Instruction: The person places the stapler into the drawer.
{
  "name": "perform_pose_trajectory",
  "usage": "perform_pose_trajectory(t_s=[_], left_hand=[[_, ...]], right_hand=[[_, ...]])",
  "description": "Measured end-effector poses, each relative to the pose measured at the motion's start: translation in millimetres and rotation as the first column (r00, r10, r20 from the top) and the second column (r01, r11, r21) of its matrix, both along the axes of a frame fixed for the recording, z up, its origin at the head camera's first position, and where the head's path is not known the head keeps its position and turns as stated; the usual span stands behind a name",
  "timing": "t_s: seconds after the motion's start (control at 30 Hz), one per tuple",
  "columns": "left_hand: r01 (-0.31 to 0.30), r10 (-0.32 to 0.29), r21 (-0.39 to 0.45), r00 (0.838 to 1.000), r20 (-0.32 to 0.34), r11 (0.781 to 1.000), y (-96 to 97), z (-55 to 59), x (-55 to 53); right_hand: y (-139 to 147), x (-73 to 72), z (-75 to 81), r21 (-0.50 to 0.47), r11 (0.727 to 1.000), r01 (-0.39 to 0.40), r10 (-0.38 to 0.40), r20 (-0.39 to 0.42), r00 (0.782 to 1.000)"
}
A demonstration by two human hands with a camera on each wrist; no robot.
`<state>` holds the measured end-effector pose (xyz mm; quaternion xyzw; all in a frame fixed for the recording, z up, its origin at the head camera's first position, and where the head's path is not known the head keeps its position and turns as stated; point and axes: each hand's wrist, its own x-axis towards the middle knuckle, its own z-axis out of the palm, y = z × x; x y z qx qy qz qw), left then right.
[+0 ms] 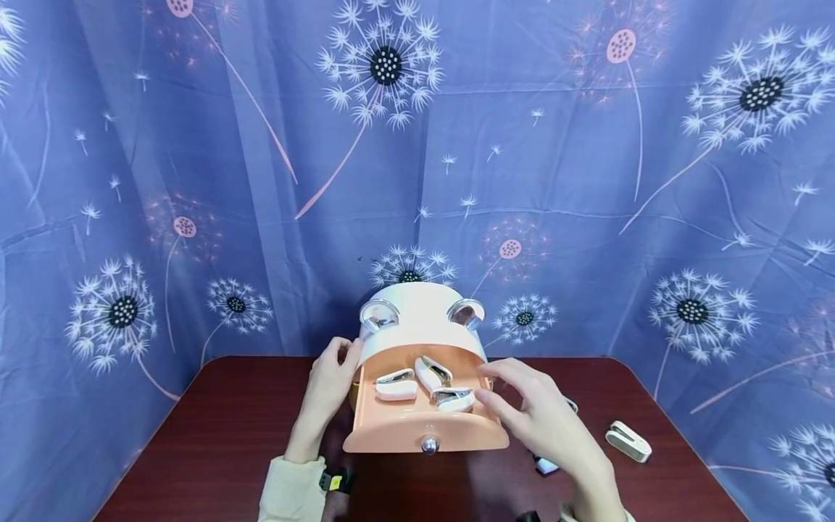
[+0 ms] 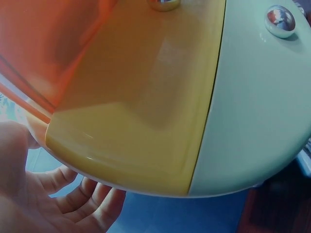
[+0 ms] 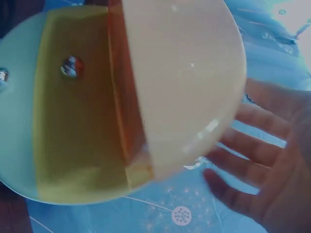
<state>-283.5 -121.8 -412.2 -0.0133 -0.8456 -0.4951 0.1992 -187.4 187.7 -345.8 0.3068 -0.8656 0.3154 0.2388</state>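
A rounded white cabinet [image 1: 417, 296] stands on the table, its peach top drawer [image 1: 391, 436] pulled out. Several small white stapler-like things with metal parts lie inside, one [image 1: 396, 386] at the left and another [image 1: 455, 400] by the right wall. My left hand [image 1: 329, 377] rests against the cabinet's left side; its bent fingers show past the edge in the left wrist view. At the drawer's right wall is my right hand [image 1: 544, 406], index fingertip at the rim and thumb tip close to the right-hand white thing. Its fingers are spread around nothing.
Below the top drawer are a yellow drawer [image 2: 141, 107] and a pale green drawer [image 2: 257, 111] with round metal knobs. A cream stapler-like thing [image 1: 628, 441] lies on the dark red table [image 1: 215, 435] at right. Partly behind my right forearm is a small dark-and-white object [image 1: 545, 465]. A blue curtain [image 1: 274, 217] hangs behind.
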Motion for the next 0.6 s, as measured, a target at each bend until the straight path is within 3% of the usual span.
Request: perform_pose_trajectory(t_s=[0.13, 0.37, 0.47, 0.6], left_hand=[[0.006, -0.006, 0.000, 1.000, 0.004, 1.000, -0.3, 0.3, -0.4], [0.012, -0.012, 0.004, 1.000, 0.012, 1.000, -0.2, 0.4, 0.4], [0.010, -0.010, 0.004, 1.000, 0.012, 1.000, -0.3, 1.1, 1.1], [0.016, -0.016, 0.001, 1.000, 0.011, 1.000, -0.4, 1.4, 1.2]], right_hand=[[-7.5, 6.8, -4.5, -0.074, 0.997, -0.020, 0.011, -0.127, 0.992], [-21.9, 21.2, -11.0, -0.118, 0.993, -0.032, -0.008, -0.326, 0.945], [-29.3, 27.9, -16.0, -0.110, 0.993, -0.039, -0.004, -0.370, 0.929], [-40.3, 37.2, -23.8, -0.089, 0.996, -0.024, -0.010, -0.358, 0.934]])
